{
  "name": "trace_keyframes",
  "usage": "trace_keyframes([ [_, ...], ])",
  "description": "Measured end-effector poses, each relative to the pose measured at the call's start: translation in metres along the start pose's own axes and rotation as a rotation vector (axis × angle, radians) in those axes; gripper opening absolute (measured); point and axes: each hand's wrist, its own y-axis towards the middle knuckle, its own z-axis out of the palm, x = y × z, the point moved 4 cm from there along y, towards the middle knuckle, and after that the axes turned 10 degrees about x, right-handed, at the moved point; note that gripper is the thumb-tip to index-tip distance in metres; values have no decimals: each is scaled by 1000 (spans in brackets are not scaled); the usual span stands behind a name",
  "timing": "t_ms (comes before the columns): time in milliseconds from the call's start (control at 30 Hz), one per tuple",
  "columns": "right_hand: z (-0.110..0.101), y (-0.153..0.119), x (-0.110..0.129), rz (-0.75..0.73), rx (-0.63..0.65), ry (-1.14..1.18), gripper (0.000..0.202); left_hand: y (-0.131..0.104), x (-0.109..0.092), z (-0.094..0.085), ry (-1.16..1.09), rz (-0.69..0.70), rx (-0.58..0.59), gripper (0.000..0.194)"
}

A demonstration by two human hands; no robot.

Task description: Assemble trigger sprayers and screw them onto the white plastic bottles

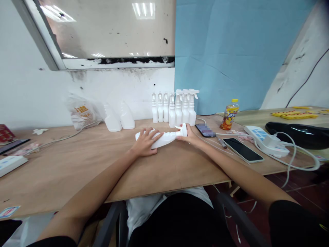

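A white spray bottle lies on its side low over the wooden table in front of me, its base to the left and its trigger head to the right. My left hand wraps over the bottle's body from above, fingers bent round it. At the other end, my right hand grips the trigger head. Whether the head is fully seated on the neck I cannot tell. Behind, several white spray bottles with trigger heads stand upright by the wall. Two white bottles without heads stand further left.
Right of my hands lie a phone, a second phone and a pen. A drink bottle stands behind them. A power strip with looping white cables sits far right. At back left rests a plastic bag.
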Motion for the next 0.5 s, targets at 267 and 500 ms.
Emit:
trace_keyframes([
  [267, -2, 0, -4, -8, 7, 9, 69, 0, 0, 0, -4, 1, 0, 84],
  [500, -1, 2, -6, -19, -14, 120, 49, 0, 5, 3, -38, -15, -31, 87],
])
